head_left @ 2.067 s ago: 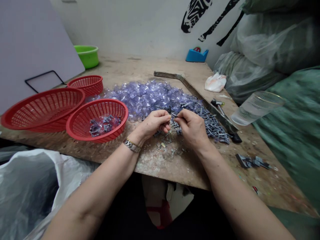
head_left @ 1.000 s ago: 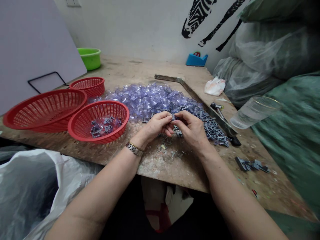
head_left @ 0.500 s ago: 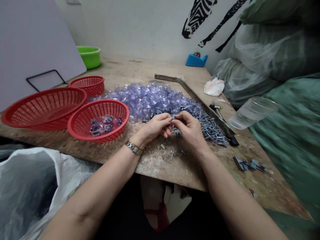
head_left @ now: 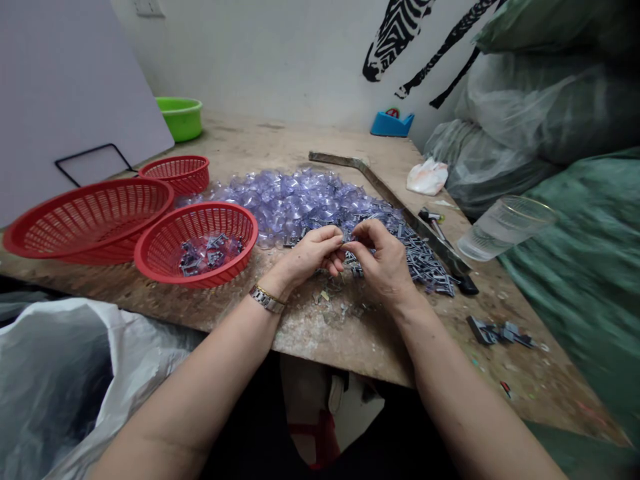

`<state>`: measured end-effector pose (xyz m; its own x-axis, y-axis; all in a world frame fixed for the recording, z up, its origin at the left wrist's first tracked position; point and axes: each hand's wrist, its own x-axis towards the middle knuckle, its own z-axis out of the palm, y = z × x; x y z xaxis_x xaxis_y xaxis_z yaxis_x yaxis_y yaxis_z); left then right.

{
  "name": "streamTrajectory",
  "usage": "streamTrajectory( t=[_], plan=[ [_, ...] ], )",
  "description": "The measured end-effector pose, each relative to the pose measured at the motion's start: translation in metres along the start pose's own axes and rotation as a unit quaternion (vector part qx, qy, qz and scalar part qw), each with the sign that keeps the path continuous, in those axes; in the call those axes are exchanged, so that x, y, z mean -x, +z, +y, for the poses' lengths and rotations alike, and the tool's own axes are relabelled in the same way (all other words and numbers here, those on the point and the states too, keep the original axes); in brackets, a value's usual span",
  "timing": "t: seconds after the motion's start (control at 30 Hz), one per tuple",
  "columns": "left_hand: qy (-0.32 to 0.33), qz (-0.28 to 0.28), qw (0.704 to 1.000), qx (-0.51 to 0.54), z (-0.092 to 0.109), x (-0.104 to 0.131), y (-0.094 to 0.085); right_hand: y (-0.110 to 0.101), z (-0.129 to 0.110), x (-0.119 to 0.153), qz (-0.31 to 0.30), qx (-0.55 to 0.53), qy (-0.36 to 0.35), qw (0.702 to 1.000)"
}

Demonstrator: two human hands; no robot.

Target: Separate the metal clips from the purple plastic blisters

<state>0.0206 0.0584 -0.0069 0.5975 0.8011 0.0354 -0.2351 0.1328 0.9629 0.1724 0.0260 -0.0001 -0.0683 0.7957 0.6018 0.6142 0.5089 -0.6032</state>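
Grey sticks (head_left: 431, 265) are mostly lying on the counter (head_left: 337, 340) just beyond your right hand (head_left: 385, 260), pointing many ways; your left hand (head_left: 311, 255) is sitting farther off. Your fingers are bunching close; whether they are pinching anything, I cannot tell.

The left hand (head_left: 316, 253) and right hand (head_left: 385, 260) are hiding whatever lies between them and covering some grey plastic pieces (head_left: 427, 261). The top edge is cropping the zebra decal (head_left: 397, 33); scattered crumbs (head_left: 325, 297) are looking too small to identify.
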Motion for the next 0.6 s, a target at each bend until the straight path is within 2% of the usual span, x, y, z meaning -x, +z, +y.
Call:
streamTrajectory(
  t=[0.27, 0.47, 0.6],
  plan=[
    [0.006, 0.008, 1.0, -0.02, 0.0001, 0.0009, 0.0025, 0.0007, -0.0021, -0.0006, 0.023, 0.041, -0.038, 0.998],
    [0.021, 0.045, 0.996, -0.069, 0.0001, 0.0017, 0.0055, 0.0037, 0.0036, -0.0006, 0.032, 0.022, -0.017, 0.999],
    [0.029, 0.053, 0.998, -0.027, 0.003, 0.0031, 0.0062, 0.0021, 0.0044, -0.0007, 0.05, -0.016, -0.014, 0.999]
  ],
)
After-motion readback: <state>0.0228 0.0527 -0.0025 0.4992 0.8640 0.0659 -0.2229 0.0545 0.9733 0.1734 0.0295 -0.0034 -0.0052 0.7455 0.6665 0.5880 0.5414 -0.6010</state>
